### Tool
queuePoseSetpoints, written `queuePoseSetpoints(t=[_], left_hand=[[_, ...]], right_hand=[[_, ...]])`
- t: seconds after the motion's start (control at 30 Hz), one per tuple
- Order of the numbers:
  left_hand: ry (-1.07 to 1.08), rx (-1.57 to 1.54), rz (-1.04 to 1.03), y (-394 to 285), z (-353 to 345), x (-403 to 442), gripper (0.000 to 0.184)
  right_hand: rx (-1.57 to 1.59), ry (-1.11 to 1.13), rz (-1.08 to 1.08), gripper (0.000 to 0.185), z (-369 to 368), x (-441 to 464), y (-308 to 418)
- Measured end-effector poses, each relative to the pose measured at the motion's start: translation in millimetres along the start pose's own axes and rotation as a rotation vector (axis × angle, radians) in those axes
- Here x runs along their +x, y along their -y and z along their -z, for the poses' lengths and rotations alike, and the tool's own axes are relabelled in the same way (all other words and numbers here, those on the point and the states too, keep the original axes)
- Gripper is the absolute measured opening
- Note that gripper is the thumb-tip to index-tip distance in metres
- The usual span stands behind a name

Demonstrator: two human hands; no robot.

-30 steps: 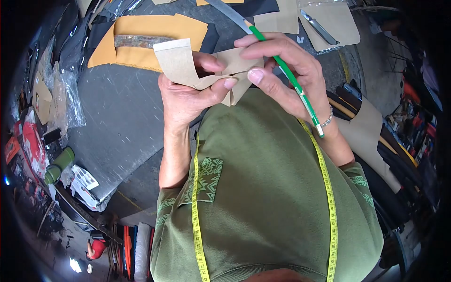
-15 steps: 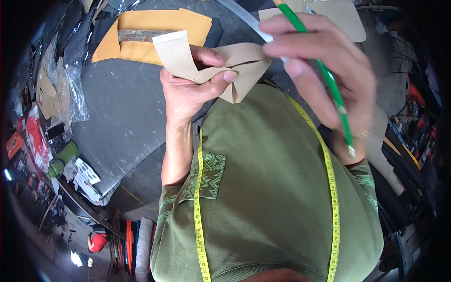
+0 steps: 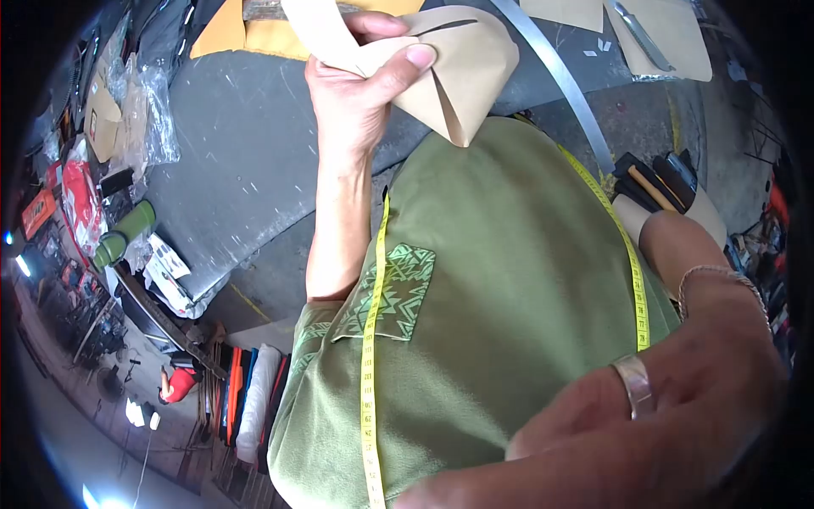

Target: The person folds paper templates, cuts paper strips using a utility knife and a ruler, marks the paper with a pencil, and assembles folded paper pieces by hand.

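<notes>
My left hand (image 3: 373, 85) pinches a beige paper pattern piece (image 3: 475, 59) between thumb and fingers, above the table's near edge. The piece bulges into a shallow cone with slits cut in it, and a strip (image 3: 326, 34) of pale paper sticks up beside the thumb. Large and close to the camera, my right hand (image 3: 644, 424) is raised at the lower right, in front of my green shirt (image 3: 509, 297). A ring and a bracelet show on it. Its fingertips are blurred or cut off by the frame, and no pencil is visible there.
A yellow tape measure (image 3: 369, 373) hangs round my neck. On the dark table (image 3: 229, 144) lie an orange-yellow sheet (image 3: 280, 44), a metal ruler (image 3: 560, 85) and a cutter knife (image 3: 643, 38) on beige paper. A green bottle (image 3: 127, 231) and plastic bags stand left. A person in red (image 3: 178, 384) is farther off.
My right hand, which held a green pencil near the paper, has swung down and back toward the camera; the pencil is out of sight. My left hand still holds the paper.
</notes>
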State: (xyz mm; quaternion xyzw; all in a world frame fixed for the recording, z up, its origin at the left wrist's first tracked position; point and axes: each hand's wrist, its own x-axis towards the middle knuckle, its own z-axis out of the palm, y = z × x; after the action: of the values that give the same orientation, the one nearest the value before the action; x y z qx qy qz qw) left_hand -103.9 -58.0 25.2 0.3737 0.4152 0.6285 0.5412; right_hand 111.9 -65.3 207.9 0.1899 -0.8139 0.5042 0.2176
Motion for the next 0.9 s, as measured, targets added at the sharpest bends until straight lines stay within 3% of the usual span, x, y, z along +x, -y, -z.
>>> queuePoseSetpoints(t=[0.3, 0.43, 0.7, 0.9], left_hand=[[-0.01, 0.111, -0.009, -8.7, -10.0, -0.2, 0.036], [-0.044, -0.044, 0.016, -4.4, -13.3, 1.8, 0.035], [-0.045, -0.087, 0.046, -4.6, -14.5, 2.8, 0.036], [-0.02, -0.09, 0.055, -6.4, -18.8, 2.8, 0.032]], right_hand=[[0.062, 0.012, 0.04, 0.029, -23.9, -5.0, -0.1], [0.075, -0.037, -0.017, 0.03, -25.5, -15.3, 4.5], [0.113, 0.002, 0.065, 0.031, -14.6, -17.0, 5.0], [0.088, -0.039, 0.002, 0.032, -8.9, -20.5, 8.9]])
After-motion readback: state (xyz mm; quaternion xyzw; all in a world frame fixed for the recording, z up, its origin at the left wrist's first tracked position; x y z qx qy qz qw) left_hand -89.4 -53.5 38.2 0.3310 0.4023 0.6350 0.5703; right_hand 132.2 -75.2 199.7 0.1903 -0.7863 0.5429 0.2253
